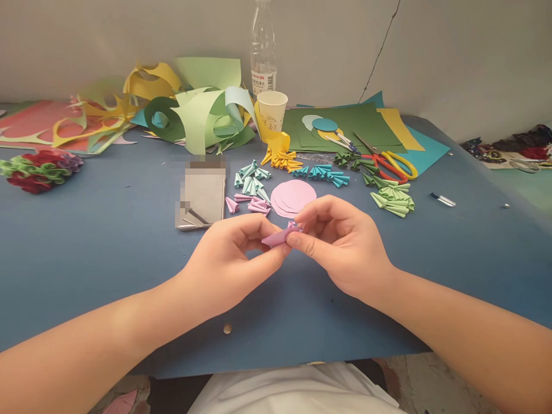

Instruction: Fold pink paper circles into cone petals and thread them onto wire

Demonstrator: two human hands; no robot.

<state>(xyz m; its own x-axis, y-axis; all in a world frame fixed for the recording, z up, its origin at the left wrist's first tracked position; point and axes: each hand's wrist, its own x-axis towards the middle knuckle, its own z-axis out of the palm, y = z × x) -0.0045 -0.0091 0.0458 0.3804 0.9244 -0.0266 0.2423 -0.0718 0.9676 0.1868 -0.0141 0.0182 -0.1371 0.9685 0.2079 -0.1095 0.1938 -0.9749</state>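
Note:
Between my two hands a piece of pink paper (278, 236) is partly rolled into a cone. My left hand (241, 253) pinches its left and lower side. The thumb and fingers of my right hand (340, 244) close on its right end. Just beyond my hands lies a small stack of pink paper circles (295, 196). Left of the stack are several pink paper cones (259, 205), with pale blue cones (252, 179) behind them. Yellow cones (280, 158), blue cones (323, 173), dark green cones (357, 164) and light green cones (394, 198) lie farther back and right.
On the blue table (107, 241) a blurred flat device (202, 195) lies left of the cones. Behind stand a paper cup (272, 112) and a bottle (263, 52). Scissors (383, 164) and paper sheets (349, 123) are back right, paper scraps (194, 112) back left, a paper flower ball (38, 171) far left.

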